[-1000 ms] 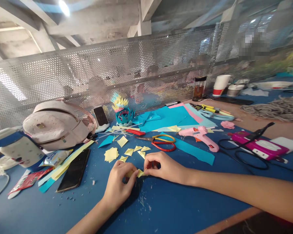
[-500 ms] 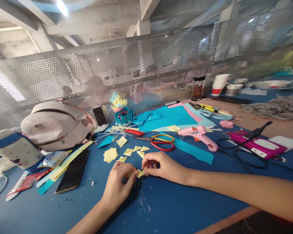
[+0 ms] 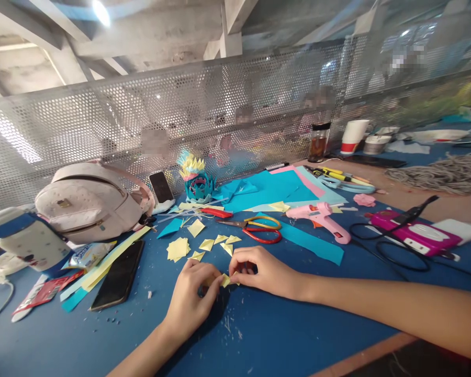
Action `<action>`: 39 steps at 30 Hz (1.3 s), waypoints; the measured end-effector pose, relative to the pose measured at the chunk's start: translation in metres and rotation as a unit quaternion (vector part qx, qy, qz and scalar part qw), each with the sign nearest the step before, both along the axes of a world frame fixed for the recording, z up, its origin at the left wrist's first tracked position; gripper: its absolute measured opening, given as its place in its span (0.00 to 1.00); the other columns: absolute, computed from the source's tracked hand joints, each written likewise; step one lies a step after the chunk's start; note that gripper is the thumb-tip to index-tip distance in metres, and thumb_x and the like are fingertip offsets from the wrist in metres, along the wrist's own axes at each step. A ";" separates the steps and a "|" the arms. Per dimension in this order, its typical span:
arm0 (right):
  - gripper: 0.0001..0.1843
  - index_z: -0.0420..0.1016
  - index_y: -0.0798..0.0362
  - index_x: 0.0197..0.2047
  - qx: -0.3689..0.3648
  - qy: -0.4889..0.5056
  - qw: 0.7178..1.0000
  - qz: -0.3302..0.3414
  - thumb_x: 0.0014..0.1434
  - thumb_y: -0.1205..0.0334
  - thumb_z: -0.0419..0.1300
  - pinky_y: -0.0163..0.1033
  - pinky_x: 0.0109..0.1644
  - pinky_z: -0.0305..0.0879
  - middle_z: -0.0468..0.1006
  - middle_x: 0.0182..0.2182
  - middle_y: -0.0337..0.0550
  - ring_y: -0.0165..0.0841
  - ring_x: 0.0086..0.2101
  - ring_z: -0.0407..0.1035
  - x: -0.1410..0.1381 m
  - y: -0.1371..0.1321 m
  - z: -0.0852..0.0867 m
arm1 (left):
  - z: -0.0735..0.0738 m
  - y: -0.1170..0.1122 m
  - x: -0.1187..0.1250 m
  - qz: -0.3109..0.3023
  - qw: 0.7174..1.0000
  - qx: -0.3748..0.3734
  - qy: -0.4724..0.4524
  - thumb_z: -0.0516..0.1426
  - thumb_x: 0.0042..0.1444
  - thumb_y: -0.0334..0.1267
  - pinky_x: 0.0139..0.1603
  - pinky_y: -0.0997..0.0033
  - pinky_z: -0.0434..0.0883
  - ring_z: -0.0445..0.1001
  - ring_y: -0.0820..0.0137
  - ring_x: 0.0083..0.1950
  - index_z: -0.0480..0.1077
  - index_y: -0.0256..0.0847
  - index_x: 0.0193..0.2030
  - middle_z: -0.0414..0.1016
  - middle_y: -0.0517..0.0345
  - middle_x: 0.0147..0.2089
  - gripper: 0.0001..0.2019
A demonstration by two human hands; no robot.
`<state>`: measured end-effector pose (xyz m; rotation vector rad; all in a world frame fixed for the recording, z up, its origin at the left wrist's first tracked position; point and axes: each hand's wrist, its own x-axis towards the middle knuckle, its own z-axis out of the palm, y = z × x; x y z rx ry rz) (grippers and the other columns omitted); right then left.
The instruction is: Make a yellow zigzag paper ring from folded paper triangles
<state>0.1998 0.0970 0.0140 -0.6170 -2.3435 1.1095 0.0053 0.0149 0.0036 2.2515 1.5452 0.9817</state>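
Note:
A small folded yellow paper piece lies on the blue table, pinched from both sides. My left hand grips its left end with curled fingers. My right hand pinches its right end with thumb and fingertips. Just beyond my hands lie several folded yellow paper pieces and a small stack of yellow squares. Behind those stands a blue and yellow paper flower model.
Red-and-yellow scissors, a pink glue gun and teal paper sheets lie beyond my hands. A black phone and a beige backpack sit to the left. A pink device with black cable is at right, below a perforated metal screen.
My fingers have closed a little tighter on the yellow piece, less of which shows now. Nothing else has moved.

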 end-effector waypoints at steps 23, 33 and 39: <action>0.10 0.76 0.55 0.33 0.028 0.003 0.998 -0.049 0.63 0.59 0.59 0.34 0.34 0.60 0.75 0.32 0.42 0.31 0.31 0.66 0.007 0.012 0.002 | -0.004 0.009 -0.020 0.100 0.975 -0.054 -0.190 0.56 0.61 0.43 0.43 0.65 0.68 0.73 0.67 0.39 0.69 0.43 0.45 0.76 0.56 0.40 0.09; 0.06 0.76 0.54 0.31 0.087 -0.066 0.994 0.026 0.60 0.64 0.61 0.33 0.35 0.60 0.76 0.30 0.39 0.32 0.34 0.67 0.011 0.015 -0.002 | -0.008 0.009 -0.023 0.093 0.986 -0.063 -0.124 0.56 0.60 0.37 0.33 0.71 0.66 0.69 0.71 0.31 0.72 0.42 0.40 0.76 0.58 0.37 0.05; 0.01 0.75 0.52 0.35 0.112 -0.072 0.990 0.034 0.58 0.67 0.63 0.34 0.39 0.62 0.76 0.32 0.39 0.33 0.37 0.69 0.012 0.013 -0.004 | 0.001 0.005 -0.021 0.030 0.994 0.083 0.065 0.54 0.61 0.30 0.52 0.58 0.65 0.72 0.61 0.50 0.73 0.46 0.39 0.75 0.53 0.48 0.07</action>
